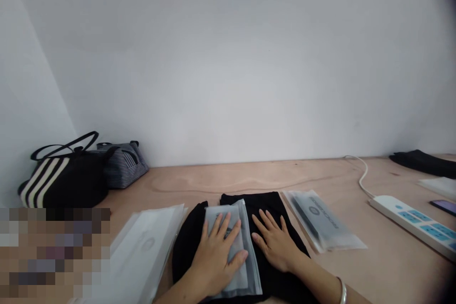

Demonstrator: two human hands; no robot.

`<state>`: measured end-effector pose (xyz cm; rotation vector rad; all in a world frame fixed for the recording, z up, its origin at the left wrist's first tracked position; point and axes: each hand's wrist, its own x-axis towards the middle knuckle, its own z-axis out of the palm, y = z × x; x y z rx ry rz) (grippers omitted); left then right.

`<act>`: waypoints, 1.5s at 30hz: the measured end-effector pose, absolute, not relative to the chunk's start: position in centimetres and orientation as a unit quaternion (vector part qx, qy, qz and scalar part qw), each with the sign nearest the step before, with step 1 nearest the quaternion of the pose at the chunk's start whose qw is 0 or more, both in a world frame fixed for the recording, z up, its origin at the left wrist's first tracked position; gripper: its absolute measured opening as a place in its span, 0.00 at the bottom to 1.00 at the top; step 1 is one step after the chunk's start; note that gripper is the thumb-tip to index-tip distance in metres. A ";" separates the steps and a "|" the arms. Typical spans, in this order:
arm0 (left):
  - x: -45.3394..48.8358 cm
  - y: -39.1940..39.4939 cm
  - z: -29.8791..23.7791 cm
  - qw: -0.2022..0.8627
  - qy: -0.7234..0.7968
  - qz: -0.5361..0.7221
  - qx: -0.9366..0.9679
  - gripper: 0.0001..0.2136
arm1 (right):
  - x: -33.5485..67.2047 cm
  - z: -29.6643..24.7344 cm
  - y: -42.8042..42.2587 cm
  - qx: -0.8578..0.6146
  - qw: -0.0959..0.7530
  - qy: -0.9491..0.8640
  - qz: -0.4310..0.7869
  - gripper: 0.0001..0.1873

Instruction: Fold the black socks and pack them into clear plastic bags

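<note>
My left hand (213, 254) lies flat, fingers spread, on a frosted plastic zip bag (238, 221) that rests on a black folded garment (265, 209). My right hand (276, 242) lies flat on the black garment just right of the bag, fingers stretched out. A bracelet (342, 290) shows on my right wrist. Both hands press down and grip nothing.
A stack of frosted bags (142, 247) lies at the left and a filled packaged bag (320, 221) at the right. A white power strip (413, 222) with its cable, a phone (443, 206), black cloth (423, 161) and two striped handbags (71, 175) sit on the wooden table (221, 178).
</note>
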<state>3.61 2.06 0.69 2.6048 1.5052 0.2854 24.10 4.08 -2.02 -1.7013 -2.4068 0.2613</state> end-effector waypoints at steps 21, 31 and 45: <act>3.4 1.6 -0.5 0.005 0.521 0.122 0.845 0.27 | 18.2 0.0 12.9 -0.645 0.260 -0.539 0.475 0.16; 3.5 1.7 -0.8 -0.002 0.523 0.131 0.842 0.23 | 19.0 -0.6 9.1 -0.623 0.267 -0.541 0.498 0.09; 3.7 1.4 -0.5 0.003 0.533 0.126 0.836 0.23 | 20.1 -0.6 -0.1 -0.563 0.164 -0.553 0.592 0.11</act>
